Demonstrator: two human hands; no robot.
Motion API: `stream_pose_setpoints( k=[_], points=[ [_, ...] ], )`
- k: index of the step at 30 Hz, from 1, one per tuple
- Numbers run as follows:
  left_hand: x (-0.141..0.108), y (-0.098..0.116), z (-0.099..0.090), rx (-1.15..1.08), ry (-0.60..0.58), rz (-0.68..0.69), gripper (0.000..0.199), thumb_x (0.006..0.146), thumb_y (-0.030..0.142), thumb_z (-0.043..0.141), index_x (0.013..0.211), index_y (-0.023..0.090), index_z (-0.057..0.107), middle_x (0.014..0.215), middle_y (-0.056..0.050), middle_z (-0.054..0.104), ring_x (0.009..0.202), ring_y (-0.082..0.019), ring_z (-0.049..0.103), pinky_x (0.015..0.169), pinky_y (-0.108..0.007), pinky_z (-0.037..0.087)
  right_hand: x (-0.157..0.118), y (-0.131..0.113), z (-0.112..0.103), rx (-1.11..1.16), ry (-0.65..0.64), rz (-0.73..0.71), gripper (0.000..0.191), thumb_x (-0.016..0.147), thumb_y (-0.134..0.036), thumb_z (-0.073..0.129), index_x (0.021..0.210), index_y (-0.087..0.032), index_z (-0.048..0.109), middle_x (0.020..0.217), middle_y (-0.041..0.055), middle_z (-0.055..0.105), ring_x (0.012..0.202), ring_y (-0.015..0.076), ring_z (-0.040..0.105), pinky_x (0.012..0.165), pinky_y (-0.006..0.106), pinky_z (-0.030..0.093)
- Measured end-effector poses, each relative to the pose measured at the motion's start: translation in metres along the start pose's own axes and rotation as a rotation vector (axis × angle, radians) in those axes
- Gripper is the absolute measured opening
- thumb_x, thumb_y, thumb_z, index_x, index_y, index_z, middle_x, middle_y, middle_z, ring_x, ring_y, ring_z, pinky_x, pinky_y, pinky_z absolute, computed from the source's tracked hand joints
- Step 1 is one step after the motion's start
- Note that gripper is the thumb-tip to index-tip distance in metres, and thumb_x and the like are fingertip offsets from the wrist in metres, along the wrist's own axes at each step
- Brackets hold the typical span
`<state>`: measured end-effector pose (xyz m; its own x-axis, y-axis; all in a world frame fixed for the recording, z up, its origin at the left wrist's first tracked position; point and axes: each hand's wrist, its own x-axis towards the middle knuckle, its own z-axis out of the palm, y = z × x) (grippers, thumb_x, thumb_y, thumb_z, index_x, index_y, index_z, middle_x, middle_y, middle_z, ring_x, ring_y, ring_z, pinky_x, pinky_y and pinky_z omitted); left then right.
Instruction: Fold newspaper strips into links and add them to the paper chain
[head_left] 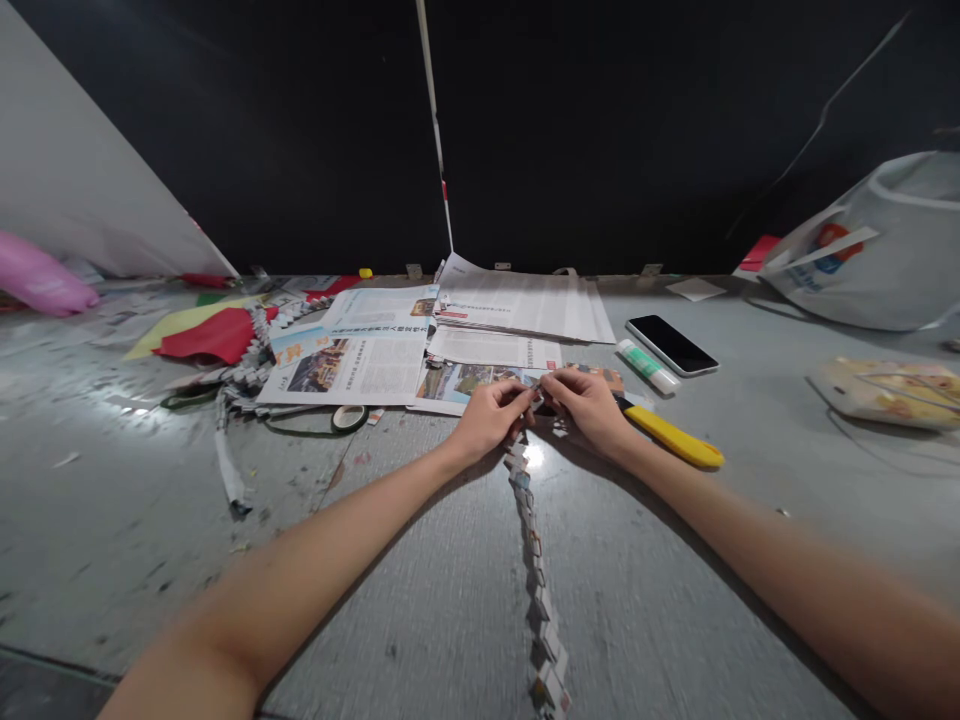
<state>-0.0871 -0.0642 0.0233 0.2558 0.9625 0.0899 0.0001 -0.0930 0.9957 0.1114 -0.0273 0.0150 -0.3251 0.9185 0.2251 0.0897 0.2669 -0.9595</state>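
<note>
Bare arms (352, 530) stretched toward twelve o'clock, left hand (491, 415), right hand (589, 402) close together, fingertips (551, 382) pinching folded paper chain (539, 577)

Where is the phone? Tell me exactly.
In the head view, the phone lies right of centre, beyond and to the right of the right hand, just beside the green-and-white tube.

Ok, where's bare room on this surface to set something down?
Bare surface shows between the paper chain and the right forearm, and between the phone and the yellowish packet. It's crowded around the newspapers and the red paper at left.
</note>
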Motion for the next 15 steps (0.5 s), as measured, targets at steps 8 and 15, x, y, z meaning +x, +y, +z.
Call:
stream_pose_setpoints(
  k=[8, 15],
  points=[
    [0.0005, -0.0025, 0.0, -0.001, -0.007, -0.004, 0.043, 0.098, 0.058, 0.075, 0.099, 0.015, 0.076, 0.074, -0.004, 0.07, 0.048, -0.009, 0.051, 0.047, -0.026, 0.039, 0.0005, -0.0041, -0.0009, -0.033, 0.014, -0.007, 0.046, 0.094, -0.065, 0.075, 0.088, -0.02, 0.079, 0.076, 0.0044, 0.068, 0.072, 0.0199, 0.06, 0.069, 0.037, 0.05],
    [0.0009, -0.002, -0.0004, 0.005, -0.02, -0.026, 0.042, 0.102, 0.055, 0.071, 0.105, 0.014, 0.076, 0.077, -0.004, 0.07, 0.049, -0.008, 0.052, 0.048, -0.024, 0.04, -0.0002, -0.0073, 0.0008, -0.047, 0.116, -0.044, 0.046, 0.09, -0.066, 0.08, 0.083, -0.02, 0.081, 0.07, 0.0047, 0.069, 0.068, 0.0196, 0.061, 0.065, 0.036, 0.052]
  ],
)
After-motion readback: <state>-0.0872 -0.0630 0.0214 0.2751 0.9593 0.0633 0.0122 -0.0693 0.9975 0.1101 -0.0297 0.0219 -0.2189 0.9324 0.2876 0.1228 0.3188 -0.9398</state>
